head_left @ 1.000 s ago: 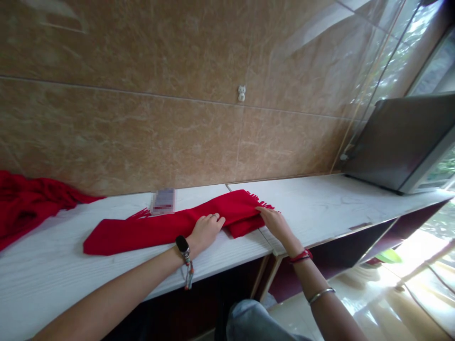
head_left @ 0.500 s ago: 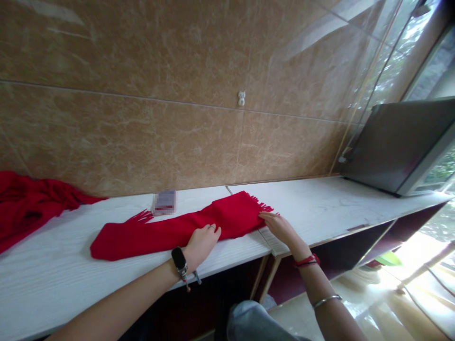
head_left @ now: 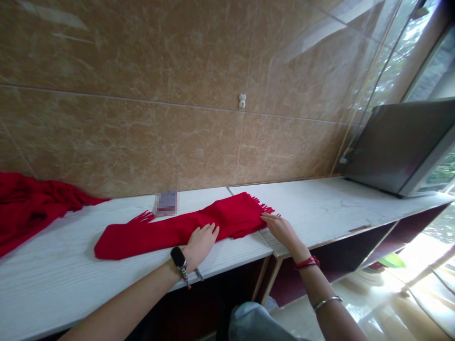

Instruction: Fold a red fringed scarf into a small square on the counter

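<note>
A red fringed scarf [head_left: 152, 237], folded into a long strip, lies across the white table. One fringe shows at its right end and another along the back edge on the left. My left hand [head_left: 202, 245], wearing a ring and a black watch, rests with its fingers stretched over the front middle of the scarf. At the right end, near the fringe, my right hand [head_left: 280, 229] touches the front corner with extended fingers. A red cord and a silver bangle circle that arm.
More red cloth [head_left: 31, 203] lies heaped at the far left. Behind the scarf, against the wall, is a small blurred packet [head_left: 166, 203]. A large grey box-shaped appliance [head_left: 394, 147] stands at the right. Two white tabletops [head_left: 330, 203] meet at a seam under the scarf.
The left hand has slid very slightly to the left along the scarf. The right hand stays at the fringed end, and the view has shifted a little.
</note>
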Action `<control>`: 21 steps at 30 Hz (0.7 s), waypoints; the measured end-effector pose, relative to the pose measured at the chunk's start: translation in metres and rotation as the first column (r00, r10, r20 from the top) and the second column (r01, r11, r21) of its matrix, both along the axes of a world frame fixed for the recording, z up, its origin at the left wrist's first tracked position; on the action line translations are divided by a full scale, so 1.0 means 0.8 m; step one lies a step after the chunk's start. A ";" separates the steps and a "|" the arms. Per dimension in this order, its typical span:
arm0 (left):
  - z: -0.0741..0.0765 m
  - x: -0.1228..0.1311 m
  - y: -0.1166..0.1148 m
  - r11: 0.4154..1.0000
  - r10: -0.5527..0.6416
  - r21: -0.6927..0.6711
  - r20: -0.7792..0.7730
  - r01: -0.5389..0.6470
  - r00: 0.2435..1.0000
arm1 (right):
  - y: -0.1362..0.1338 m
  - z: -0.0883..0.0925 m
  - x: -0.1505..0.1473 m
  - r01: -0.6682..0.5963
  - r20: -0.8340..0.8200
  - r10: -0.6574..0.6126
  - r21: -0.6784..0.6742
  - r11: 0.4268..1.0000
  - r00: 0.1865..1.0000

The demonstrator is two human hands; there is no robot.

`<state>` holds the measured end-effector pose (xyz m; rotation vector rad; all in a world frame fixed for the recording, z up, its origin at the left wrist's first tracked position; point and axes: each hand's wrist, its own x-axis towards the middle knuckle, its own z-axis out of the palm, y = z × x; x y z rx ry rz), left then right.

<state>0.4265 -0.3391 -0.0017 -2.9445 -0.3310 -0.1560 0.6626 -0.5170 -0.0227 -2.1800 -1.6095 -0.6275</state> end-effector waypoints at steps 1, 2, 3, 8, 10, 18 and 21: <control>0.004 0.000 0.004 0.999 -0.018 -0.050 -0.030 0.016 0.999 | 0.000 0.003 -0.002 -0.002 -0.007 0.002 0.006 1.000 1.000; 0.011 0.001 0.010 0.993 -0.039 -0.110 -0.056 0.033 0.998 | 0.000 0.006 -0.003 -0.012 -0.011 0.012 0.017 1.000 1.000; 0.019 0.006 0.018 0.982 -0.060 -0.181 -0.071 0.046 0.996 | 0.001 0.008 -0.005 -0.030 -0.008 0.030 0.031 0.999 1.000; 0.051 0.059 0.077 0.867 0.169 -0.489 0.113 -0.093 0.979 | 0.016 0.015 -0.023 -0.169 0.035 0.168 0.044 0.985 0.985; 0.049 0.082 0.099 0.847 0.251 -0.512 0.141 -0.147 0.958 | 0.024 0.015 -0.033 -0.198 0.040 0.197 0.044 0.979 0.980; 0.038 0.113 0.136 0.807 0.273 -0.581 0.204 -0.108 0.940 | 0.049 0.019 -0.067 -0.327 0.113 0.321 0.041 0.944 0.940; 0.050 0.120 0.141 0.818 0.256 -0.568 0.228 -0.085 0.939 | 0.055 0.019 -0.075 -0.324 0.085 0.320 0.026 0.946 0.943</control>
